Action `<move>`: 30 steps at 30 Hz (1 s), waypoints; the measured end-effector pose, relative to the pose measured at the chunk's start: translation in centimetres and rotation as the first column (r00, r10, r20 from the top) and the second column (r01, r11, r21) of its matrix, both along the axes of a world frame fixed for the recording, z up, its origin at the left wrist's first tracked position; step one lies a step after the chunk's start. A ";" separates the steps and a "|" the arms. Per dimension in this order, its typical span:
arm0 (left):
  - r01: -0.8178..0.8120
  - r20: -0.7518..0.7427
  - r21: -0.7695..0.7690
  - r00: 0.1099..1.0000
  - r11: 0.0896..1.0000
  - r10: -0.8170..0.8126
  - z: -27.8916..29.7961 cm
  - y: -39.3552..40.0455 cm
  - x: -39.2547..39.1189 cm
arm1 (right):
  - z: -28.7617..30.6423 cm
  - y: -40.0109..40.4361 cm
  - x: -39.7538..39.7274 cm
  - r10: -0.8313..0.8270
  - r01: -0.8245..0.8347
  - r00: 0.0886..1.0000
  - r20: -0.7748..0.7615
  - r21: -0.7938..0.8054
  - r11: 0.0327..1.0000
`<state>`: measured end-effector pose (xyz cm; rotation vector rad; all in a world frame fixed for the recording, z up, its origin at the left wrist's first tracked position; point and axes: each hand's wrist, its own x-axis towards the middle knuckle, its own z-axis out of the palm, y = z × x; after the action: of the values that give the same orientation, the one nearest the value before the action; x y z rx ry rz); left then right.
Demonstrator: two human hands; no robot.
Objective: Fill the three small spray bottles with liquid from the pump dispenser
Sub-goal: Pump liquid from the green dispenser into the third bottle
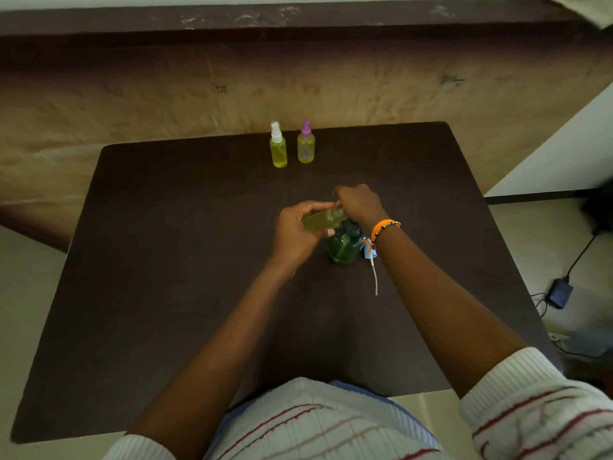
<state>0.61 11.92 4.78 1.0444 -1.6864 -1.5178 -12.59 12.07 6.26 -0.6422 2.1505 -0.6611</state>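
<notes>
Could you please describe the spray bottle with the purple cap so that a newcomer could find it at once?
Look at the dark table, along its far edge near the middle. Two small bottles of yellow liquid stand upright there, side by side. The purple-capped spray bottle is the right one, shorter and rounder than the white-capped spray bottle.

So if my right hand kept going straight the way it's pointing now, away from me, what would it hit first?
Probably the purple-capped spray bottle at the table's far edge, with bare table between. The right hand points up-left, so the white-capped bottle is also possible; depth is unclear.
</notes>
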 end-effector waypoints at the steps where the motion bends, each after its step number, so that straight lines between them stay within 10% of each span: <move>1: 0.000 0.003 -0.002 1.000 1.000 0.000 0.1 0.0 0.0 | 0.0 -0.1 0.0 0.011 -0.011 1.000 0.006 0.014 1.000; 30: 0.041 0.035 0.136 0.998 0.990 -0.047 -0.9 0.8 -0.2 | -1.0 -0.2 -1.1 -0.092 0.109 0.975 0.204 -0.069 0.992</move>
<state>0.40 12.77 3.88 1.1193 -1.6612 -1.6703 -13.71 11.83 5.27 -0.4884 1.9867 -0.8342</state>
